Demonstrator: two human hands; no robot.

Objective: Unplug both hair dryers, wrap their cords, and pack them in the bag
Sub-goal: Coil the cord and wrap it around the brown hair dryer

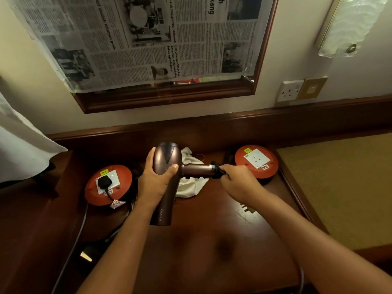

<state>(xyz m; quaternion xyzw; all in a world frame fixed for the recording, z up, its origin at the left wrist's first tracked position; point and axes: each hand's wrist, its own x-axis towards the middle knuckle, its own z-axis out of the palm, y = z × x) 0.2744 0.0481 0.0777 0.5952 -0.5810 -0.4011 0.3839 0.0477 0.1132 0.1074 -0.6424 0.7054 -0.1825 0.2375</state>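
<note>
My left hand grips one hair dryer mid-table; my right hand pinches its cord, wrapping just begun. A plug remains socketed near the left edge; the bag lies unfilled underneath

hair dryer: satin metallic-brown plastic
desk: glossy dark wood
bag: matt white cloth
mirror cover: newsprint paper

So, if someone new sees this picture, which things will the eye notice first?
First the bronze hair dryer at the centre, held over the wooden desk: the left hand grips its body, the right hand holds the black cord at its handle end. Next, two orange socket reels, the left reel with a black plug in it, the right reel with none.
</note>
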